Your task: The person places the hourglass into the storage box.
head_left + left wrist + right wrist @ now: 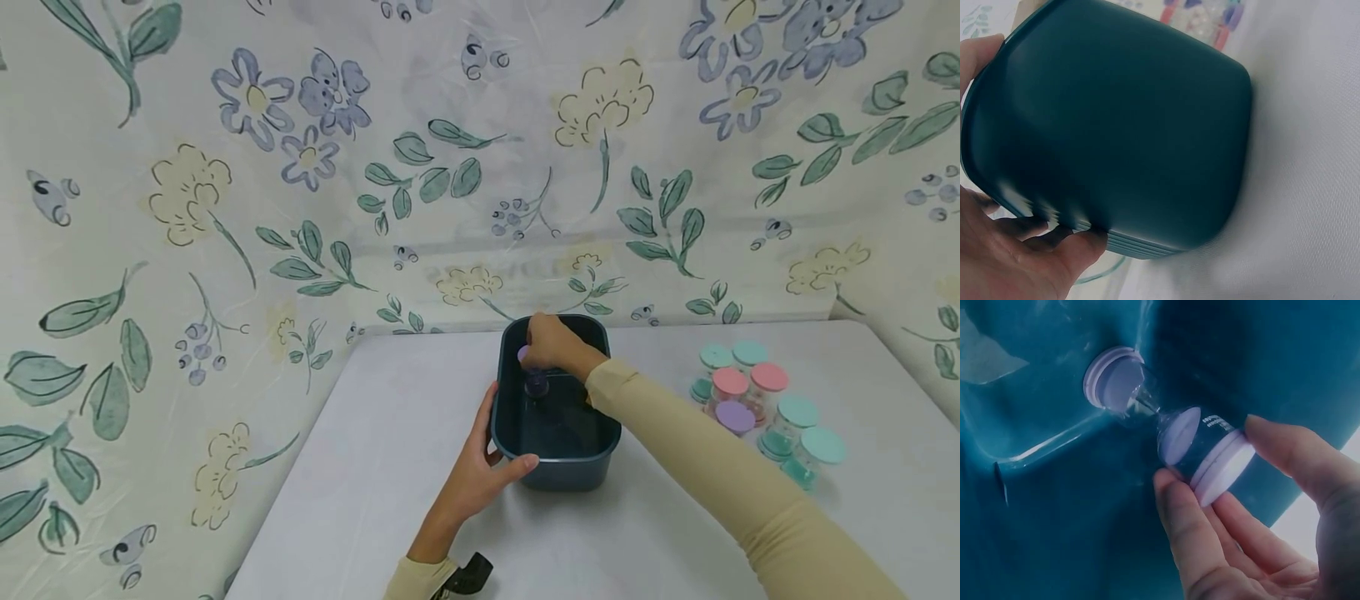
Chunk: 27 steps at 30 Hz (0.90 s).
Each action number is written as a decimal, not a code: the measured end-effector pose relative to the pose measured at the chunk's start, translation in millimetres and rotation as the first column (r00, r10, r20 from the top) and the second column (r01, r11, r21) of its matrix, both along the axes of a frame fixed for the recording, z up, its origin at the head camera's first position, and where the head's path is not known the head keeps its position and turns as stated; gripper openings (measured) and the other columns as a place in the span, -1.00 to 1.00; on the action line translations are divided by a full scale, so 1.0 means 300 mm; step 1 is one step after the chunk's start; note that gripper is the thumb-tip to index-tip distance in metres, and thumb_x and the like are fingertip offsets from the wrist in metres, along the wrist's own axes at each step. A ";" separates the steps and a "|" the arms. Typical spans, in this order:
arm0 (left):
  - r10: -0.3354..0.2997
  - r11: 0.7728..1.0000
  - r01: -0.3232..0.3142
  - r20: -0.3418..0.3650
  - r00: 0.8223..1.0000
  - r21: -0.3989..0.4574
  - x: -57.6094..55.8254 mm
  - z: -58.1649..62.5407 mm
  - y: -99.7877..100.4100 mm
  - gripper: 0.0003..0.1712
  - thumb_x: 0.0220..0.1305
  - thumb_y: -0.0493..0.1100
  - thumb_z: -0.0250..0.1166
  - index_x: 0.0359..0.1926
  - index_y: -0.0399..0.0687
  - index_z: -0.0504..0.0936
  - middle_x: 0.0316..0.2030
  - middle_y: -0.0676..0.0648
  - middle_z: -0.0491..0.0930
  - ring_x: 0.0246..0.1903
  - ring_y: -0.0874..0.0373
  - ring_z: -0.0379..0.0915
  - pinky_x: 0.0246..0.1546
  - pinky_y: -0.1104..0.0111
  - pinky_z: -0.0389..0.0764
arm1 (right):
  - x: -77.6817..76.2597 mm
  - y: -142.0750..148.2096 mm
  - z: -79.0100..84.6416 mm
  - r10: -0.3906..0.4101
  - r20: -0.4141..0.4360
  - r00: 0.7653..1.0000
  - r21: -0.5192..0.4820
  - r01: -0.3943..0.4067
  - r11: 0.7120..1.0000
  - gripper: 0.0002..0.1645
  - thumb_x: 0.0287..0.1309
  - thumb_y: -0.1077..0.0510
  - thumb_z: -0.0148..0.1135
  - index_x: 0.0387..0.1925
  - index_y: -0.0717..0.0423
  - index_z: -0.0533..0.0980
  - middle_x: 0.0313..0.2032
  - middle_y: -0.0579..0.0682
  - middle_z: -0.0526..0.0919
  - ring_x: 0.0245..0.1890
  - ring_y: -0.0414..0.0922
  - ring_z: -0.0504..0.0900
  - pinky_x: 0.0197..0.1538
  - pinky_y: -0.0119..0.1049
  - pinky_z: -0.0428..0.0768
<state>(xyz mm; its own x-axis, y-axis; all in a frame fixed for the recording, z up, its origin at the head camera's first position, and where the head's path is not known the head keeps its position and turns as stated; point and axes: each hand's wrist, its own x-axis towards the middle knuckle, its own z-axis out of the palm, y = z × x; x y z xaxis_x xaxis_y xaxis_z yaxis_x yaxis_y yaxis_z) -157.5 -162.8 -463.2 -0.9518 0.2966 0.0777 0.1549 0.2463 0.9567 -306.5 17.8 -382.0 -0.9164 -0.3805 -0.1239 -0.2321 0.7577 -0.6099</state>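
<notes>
A dark teal plastic bin [566,477] stands on the white table. My left hand [477,477] grips its near left corner, the thumb over the rim and the fingers along the ribbed side wall [1141,245]. Down inside the bin, my right hand [557,343] pinches a sand timer with lilac caps [1225,469] by its upper end. The timer has a clear glass waist and purple sand in both bulbs. In the right wrist view its far cap [1100,378] is close over the bin floor [1029,425].
Several more sand timers stand grouped right of the bin: teal ones [821,448], pink ones [768,377] and a purple one [735,417]. My right forearm [690,442] reaches across in front of them. A flower-patterned cloth [450,225] hangs behind the table's back edge.
</notes>
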 end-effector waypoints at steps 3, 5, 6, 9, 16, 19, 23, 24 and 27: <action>0.003 1.000 -0.003 -0.003 1.000 -0.010 0.000 -0.002 0.001 0.22 0.25 0.13 0.46 0.66 0.41 -0.19 0.69 -0.08 -0.20 0.59 -0.30 0.02 0.39 -0.27 0.37 | 0.001 0.004 0.004 0.009 -0.005 1.000 0.018 -0.009 1.000 -0.48 0.12 0.26 0.34 -0.84 0.02 0.30 -0.80 -0.16 0.21 -0.76 -0.24 0.17 -0.65 -0.41 0.11; 0.008 1.000 -0.008 -0.001 1.000 -0.015 0.000 -0.002 0.001 0.22 0.24 0.13 0.46 0.66 0.40 -0.19 0.69 -0.08 -0.20 0.59 -0.31 0.02 0.39 -0.27 0.37 | 0.001 0.006 0.006 0.012 -0.003 1.000 0.031 -0.011 0.999 -0.51 0.11 0.25 0.38 -0.81 0.04 0.36 -0.78 -0.16 0.26 -0.74 -0.24 0.22 -0.64 -0.42 0.15; 0.010 1.000 -0.010 0.000 1.000 -0.015 0.001 -0.003 0.001 0.22 0.25 0.13 0.46 0.66 0.40 -0.19 0.69 -0.08 -0.20 0.59 -0.31 0.02 0.38 -0.27 0.37 | -0.001 0.008 0.006 0.012 -0.003 1.000 0.037 -0.012 0.999 -0.53 0.11 0.25 0.40 -0.79 0.06 0.38 -0.77 -0.15 0.27 -0.73 -0.23 0.23 -0.62 -0.41 0.15; 0.017 1.000 -0.017 0.003 1.000 -0.016 0.001 -0.002 0.002 0.21 0.24 0.12 0.46 0.66 0.41 -0.19 0.69 -0.06 -0.19 0.59 -0.30 0.03 0.38 -0.27 0.37 | -0.003 0.012 0.012 0.013 0.009 1.000 0.035 -0.013 0.999 -0.69 0.11 0.22 0.45 -0.67 0.15 0.55 -0.72 -0.12 0.38 -0.68 -0.20 0.34 -0.60 -0.41 0.24; 0.017 1.000 -0.017 0.003 1.000 -0.016 -0.003 -0.006 0.003 0.22 0.24 0.13 0.46 0.67 0.39 -0.19 0.69 -0.07 -0.19 0.58 -0.31 0.04 0.38 -0.28 0.37 | 0.005 0.038 0.042 0.006 -0.003 1.000 0.007 -0.006 1.000 -0.52 0.15 0.14 0.47 0.05 0.36 0.66 -0.11 0.19 0.78 -0.20 0.00 0.71 -0.05 -0.18 0.75; 0.017 1.000 -0.017 0.004 1.000 -0.026 -0.006 -0.007 0.004 0.22 0.25 0.14 0.46 0.67 0.39 -0.19 0.69 -0.09 -0.19 0.58 -0.32 0.02 0.39 -0.27 0.36 | 0.015 0.053 0.057 0.000 -0.010 1.000 0.008 0.000 1.000 -0.32 0.18 0.10 0.46 0.24 0.39 0.54 0.16 0.27 0.69 0.08 0.10 0.70 0.24 -0.03 0.69; 0.020 0.999 -0.020 0.013 1.000 -0.027 -0.004 -0.003 0.006 0.22 0.24 0.16 0.46 0.66 0.41 -0.19 0.69 -0.07 -0.18 0.59 -0.31 0.01 0.40 -0.26 0.35 | 0.035 0.079 0.077 0.027 -0.041 0.999 -0.004 -0.027 1.000 -0.32 0.18 0.06 0.47 0.24 0.37 0.55 0.16 0.26 0.68 0.16 0.13 0.67 0.28 -0.01 0.66; 0.020 0.999 -0.020 0.015 1.000 -0.025 -0.004 -0.002 0.006 0.22 0.24 0.15 0.46 0.66 0.41 -0.19 0.69 -0.06 -0.18 0.59 -0.31 0.02 0.40 -0.26 0.35 | 0.038 0.086 0.081 0.038 -0.052 0.998 -0.013 -0.039 0.999 -0.32 0.17 0.06 0.48 0.23 0.37 0.56 0.15 0.26 0.69 0.16 0.14 0.67 0.29 0.00 0.66; 0.025 1.000 -0.025 0.026 0.999 -0.014 0.000 -0.001 0.007 0.23 0.23 0.15 0.48 0.66 0.41 -0.18 0.69 -0.04 -0.17 0.59 -0.29 0.02 0.41 -0.26 0.34 | 0.054 0.109 0.094 0.065 -0.080 0.995 -0.051 -0.070 0.996 -0.32 0.15 0.06 0.50 0.21 0.37 0.57 0.13 0.26 0.70 0.16 0.14 0.68 0.28 0.00 0.66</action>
<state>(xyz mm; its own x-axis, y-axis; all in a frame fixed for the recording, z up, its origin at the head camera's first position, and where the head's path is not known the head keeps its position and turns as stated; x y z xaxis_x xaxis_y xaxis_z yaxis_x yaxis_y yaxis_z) -157.4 -160.6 -463.4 -0.9606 0.2738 0.0486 0.1234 0.2631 0.9568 -290.2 50.5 -353.8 -0.8945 -0.4460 -0.0305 -0.3303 0.7053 -0.6273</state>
